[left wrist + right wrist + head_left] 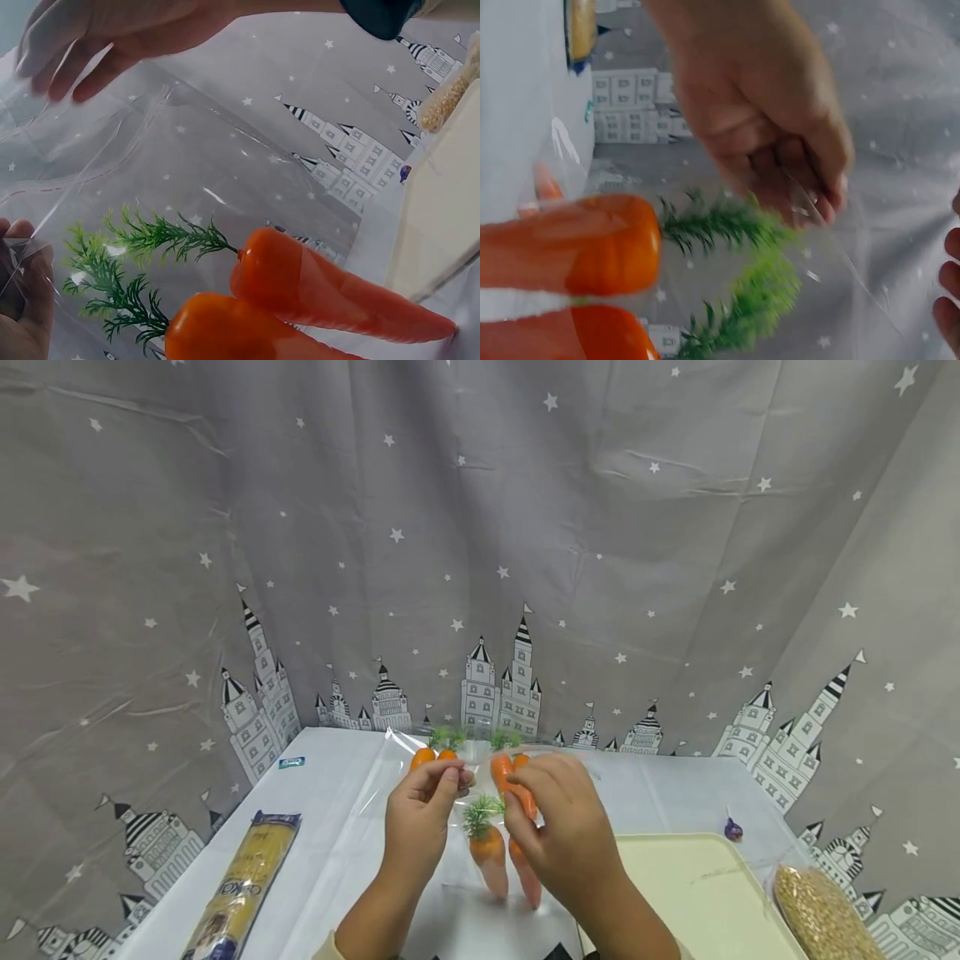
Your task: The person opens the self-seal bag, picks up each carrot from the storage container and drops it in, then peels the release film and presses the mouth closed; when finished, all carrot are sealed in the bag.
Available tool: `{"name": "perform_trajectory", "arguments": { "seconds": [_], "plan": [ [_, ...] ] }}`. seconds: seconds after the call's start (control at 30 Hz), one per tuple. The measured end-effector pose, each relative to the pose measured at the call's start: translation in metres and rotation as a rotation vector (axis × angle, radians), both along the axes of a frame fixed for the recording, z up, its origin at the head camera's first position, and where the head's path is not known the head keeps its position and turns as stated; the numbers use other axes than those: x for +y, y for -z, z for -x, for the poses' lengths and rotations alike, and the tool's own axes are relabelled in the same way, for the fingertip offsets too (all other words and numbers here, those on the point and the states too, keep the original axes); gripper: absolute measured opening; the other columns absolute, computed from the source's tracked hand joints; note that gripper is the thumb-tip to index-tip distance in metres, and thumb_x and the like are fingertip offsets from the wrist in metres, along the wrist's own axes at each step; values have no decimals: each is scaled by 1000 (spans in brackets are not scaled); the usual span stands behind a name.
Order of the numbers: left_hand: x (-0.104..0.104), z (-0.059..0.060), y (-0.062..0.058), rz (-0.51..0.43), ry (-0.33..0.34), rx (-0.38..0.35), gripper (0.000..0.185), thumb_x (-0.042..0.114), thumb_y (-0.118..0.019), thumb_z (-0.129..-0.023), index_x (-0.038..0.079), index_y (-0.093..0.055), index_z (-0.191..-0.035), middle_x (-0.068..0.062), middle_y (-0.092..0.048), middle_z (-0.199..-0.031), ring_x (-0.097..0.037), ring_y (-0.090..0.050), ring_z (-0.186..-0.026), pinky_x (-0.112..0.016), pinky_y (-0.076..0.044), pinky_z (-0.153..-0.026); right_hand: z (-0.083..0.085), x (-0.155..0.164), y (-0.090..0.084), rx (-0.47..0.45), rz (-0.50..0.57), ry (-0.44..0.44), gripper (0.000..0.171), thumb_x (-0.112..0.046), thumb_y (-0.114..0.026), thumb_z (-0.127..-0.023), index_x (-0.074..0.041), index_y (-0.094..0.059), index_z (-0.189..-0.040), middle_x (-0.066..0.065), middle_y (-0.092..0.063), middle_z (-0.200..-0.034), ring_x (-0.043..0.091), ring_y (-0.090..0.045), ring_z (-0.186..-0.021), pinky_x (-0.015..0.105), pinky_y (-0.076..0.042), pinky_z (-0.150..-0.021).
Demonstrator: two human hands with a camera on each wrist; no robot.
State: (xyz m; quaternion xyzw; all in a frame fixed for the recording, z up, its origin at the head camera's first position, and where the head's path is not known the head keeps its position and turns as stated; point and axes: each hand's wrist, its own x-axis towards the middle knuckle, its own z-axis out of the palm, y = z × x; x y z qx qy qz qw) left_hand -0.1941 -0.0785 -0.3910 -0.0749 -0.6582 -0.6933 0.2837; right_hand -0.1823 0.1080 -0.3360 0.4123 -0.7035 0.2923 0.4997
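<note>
A clear plastic bag (420,793) hung between the two hands above the table, its open top held up at about the level of the fingertips. Inside it lay orange toy carrots (489,852) with green feathery tops, two of them low in the bag with tips pointing down toward the person, others higher up behind the fingers. The left hand (422,814) pinched the bag's upper edge between thumb and curled fingers on the left side; the right hand (558,831) pinched the film on the right, just beside the upper carrots. The hands were close together but not touching.

The film was so transparent that its outline could hardly be followed, and how many carrots it held could not be counted surely, since the fingers covered the upper ones. In the left wrist view two carrots (330,289) filled the lower part and were cut off at the bottom edge; in the right wrist view the carrots (592,244) were blurred and cropped at the left.

Below lay a table under a white cloth (330,777). On its left lay a long yellow packet of pasta (243,885), on its right a cream tray (705,893) and a bag of grain (821,914), partly out of frame. A grey curtain (480,527) printed with stars and castles closed the space behind.
</note>
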Motion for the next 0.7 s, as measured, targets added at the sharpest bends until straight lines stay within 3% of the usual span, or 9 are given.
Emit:
{"name": "perform_trajectory", "arguments": {
  "seconds": [0.27, 0.53, 0.7],
  "plan": [
    [1, -3, -2, -24, 21, -14, 13, 8, -68, -102, 0, -76, -109, -16, -75, -100, -18, -75, -92, -29, -62, -87, 13, -28, 5, -82, -161, 54, 13, -9, -75, -91, -10, -72, -104, 0, -72, -99, 19, -65, -97, 31, -54, -91],
    [0, -5, -1, 32, 32, -67, 13, 9, -70, -101, 4, -78, -110, -9, -78, -103, -16, -73, -95, -24, -61, -87, 20, -36, 9, -190, -186, 76, 7, -13, -74, -96, -13, -74, -104, -3, -71, -99, 16, -63, -98, 30, -52, -91],
    [-1, -7, -3, 71, 33, -84, 15, 11, -69, -101, 5, -79, -112, -9, -78, -104, -16, -73, -95, -23, -61, -87, 22, -37, 9, -208, -187, 88, 8, -12, -75, -96, -13, -76, -105, -3, -71, -101, 17, -62, -99, 29, -53, -92]
  ]
}}
